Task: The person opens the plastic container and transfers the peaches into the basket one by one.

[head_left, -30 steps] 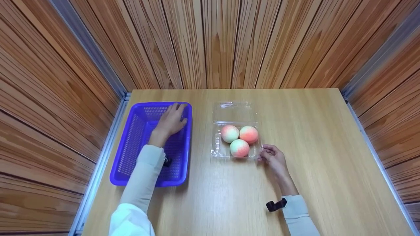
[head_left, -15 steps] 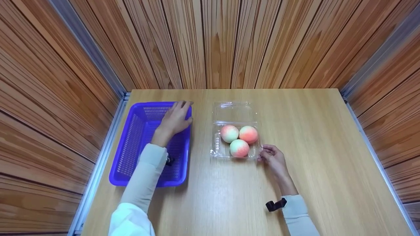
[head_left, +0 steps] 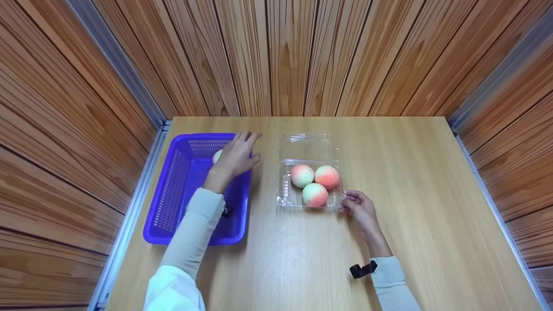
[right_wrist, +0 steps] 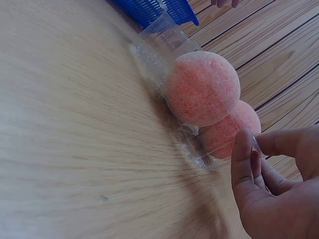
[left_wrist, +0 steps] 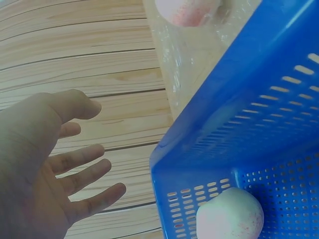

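Observation:
My left hand (head_left: 235,157) hovers over the right rim of the blue-purple plastic basket (head_left: 148,229), fingers spread and holding nothing. One pale peach (left_wrist: 230,216) lies inside the basket, at its far end; in the head view the hand partly covers it. At mid-table, a clear plastic clamshell box (head_left: 309,149) stands with its lid folded back. Three pink-and-pale-green peaches sit together in it, the nearest peach (head_left: 315,195) toward the front. My right hand (head_left: 360,209) pinches the box's near right corner between thumb and fingers.
The wooden table (head_left: 432,194) extends around the box and basket. Plank-patterned walls (head_left: 289,56) rise at the back and both sides, with metal frame strips (head_left: 129,216) along the table's side edges. A black wrist camera (head_left: 363,270) sticks out from my right wrist.
My left hand has shifted right, from over the basket's interior to beyond its rim, uncovering part of the peach inside. The right hand stays at the box corner.

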`<state>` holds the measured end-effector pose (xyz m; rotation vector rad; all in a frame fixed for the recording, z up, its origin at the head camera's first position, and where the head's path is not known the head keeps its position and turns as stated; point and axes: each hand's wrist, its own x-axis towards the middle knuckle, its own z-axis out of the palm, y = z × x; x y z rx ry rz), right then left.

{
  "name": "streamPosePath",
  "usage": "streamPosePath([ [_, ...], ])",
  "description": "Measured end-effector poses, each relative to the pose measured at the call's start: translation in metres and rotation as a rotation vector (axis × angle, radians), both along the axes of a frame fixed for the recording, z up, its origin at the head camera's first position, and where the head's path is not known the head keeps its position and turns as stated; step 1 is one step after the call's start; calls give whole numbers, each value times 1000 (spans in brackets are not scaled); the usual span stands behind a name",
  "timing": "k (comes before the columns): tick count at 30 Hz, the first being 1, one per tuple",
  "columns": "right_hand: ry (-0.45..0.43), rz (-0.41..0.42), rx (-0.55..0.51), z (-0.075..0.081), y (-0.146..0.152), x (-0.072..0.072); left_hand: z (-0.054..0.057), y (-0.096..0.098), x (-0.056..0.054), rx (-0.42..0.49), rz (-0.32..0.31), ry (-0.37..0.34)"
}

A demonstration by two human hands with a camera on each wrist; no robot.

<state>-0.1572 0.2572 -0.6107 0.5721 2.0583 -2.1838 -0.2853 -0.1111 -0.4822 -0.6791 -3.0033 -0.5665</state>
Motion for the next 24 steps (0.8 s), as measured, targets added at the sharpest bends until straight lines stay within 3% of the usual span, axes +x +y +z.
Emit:
streamPosePath([
  [11, 16, -9, -15, 1, 0, 0, 0, 10, 3, 22, -19, 12],
  [24, -25, 13, 26, 3, 2, 0, -3, 26, 2, -5, -48, -17],
])
